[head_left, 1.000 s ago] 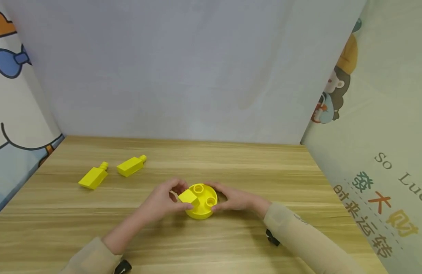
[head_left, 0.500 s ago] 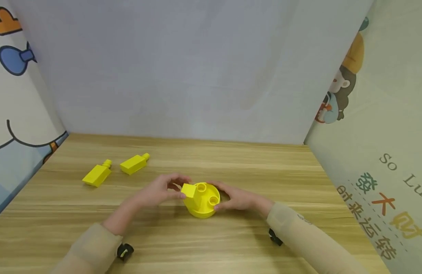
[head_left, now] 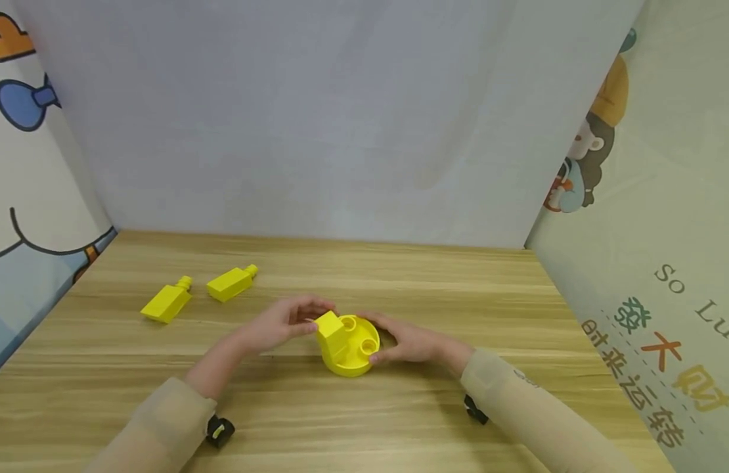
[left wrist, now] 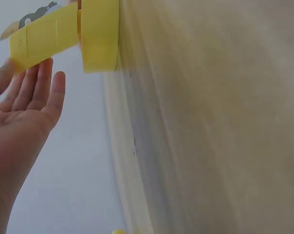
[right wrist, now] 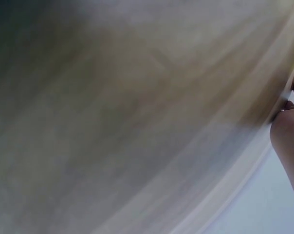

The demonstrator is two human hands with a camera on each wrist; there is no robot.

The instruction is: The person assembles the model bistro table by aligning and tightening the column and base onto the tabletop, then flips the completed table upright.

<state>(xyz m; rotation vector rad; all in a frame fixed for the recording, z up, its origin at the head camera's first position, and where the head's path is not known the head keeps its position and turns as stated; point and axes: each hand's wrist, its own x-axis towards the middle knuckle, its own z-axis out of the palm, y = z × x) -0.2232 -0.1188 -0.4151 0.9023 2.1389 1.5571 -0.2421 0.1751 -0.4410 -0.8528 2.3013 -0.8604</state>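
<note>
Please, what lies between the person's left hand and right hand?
In the head view, a yellow block and the round yellow base below it lie between the left hand and the right hand.

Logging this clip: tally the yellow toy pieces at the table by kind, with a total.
Rectangular blocks: 3 (far-left block, block to its right, block at the left hand)
Round base with sockets: 1
Total: 4
</note>
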